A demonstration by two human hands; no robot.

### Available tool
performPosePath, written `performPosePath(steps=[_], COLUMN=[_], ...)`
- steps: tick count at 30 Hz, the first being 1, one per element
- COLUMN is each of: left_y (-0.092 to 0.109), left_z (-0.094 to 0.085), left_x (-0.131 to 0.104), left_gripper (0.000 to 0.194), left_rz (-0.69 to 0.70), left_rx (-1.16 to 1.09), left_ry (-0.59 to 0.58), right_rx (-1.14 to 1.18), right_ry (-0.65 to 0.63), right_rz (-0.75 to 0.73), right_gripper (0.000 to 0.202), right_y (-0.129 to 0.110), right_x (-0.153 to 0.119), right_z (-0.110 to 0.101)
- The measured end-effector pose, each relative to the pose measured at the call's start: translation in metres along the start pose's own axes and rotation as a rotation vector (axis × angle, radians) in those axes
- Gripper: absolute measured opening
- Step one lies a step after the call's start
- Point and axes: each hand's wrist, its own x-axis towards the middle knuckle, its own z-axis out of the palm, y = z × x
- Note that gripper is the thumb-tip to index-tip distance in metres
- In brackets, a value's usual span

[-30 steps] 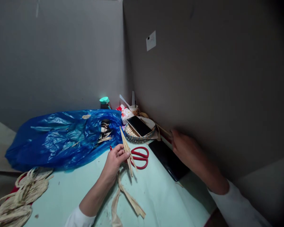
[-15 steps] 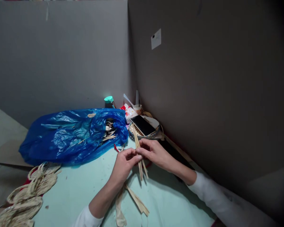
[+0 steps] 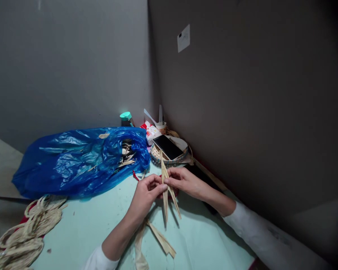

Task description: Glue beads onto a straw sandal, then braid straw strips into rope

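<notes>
Two pale dried husk strips (image 3: 165,204) cross between my hands over the table, their lower ends spread apart. My left hand (image 3: 149,190) pinches the left strip between thumb and fingers. Close beside it, my right hand (image 3: 183,182) grips the right strip (image 3: 174,202), thumb near the crossing point. The upper ends point away from me toward the woven basket (image 3: 157,159). Below my left wrist, more husk pieces (image 3: 162,238) lie on the pale green tabletop (image 3: 101,232). A small red thing partly shows behind my fingers; I cannot make out what it is.
A blue plastic bag (image 3: 73,161) with dried strips in its mouth lies at left. Coiled braided cord (image 3: 30,232) rests at the near left edge. A phone (image 3: 169,147) sits on the basket, with a cup (image 3: 161,128) and a teal-lidded jar (image 3: 126,118) behind. Grey walls meet beyond.
The lower ends of the strips have spread further apart between my hands. Both hands keep their pinch. The view has shifted slightly, moving the surroundings a little left.
</notes>
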Motion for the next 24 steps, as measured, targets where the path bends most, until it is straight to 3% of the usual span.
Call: performPosePath(steps=[4, 18, 24], left_y=[-0.001, -0.004, -0.013], left_z=[-0.001, 0.006, 0.008], left_x=[0.002, -0.002, -0.005], left_gripper=[0.021, 0.019, 0.017], left_rz=[-0.017, -0.099, -0.019], left_rx=[-0.027, -0.238, -0.177], left_ry=[-0.023, -0.038, -0.009], right_rx=[0.108, 0.242, 0.147], right_ry=[-0.043, -0.009, -0.012], right_rz=[0.041, 0.043, -0.011], right_gripper=[0.041, 0.04, 0.037], right_y=[-0.002, -0.008, -0.004], right_x=[-0.002, -0.007, -0.006], right_z=[-0.001, -0.002, 0.002])
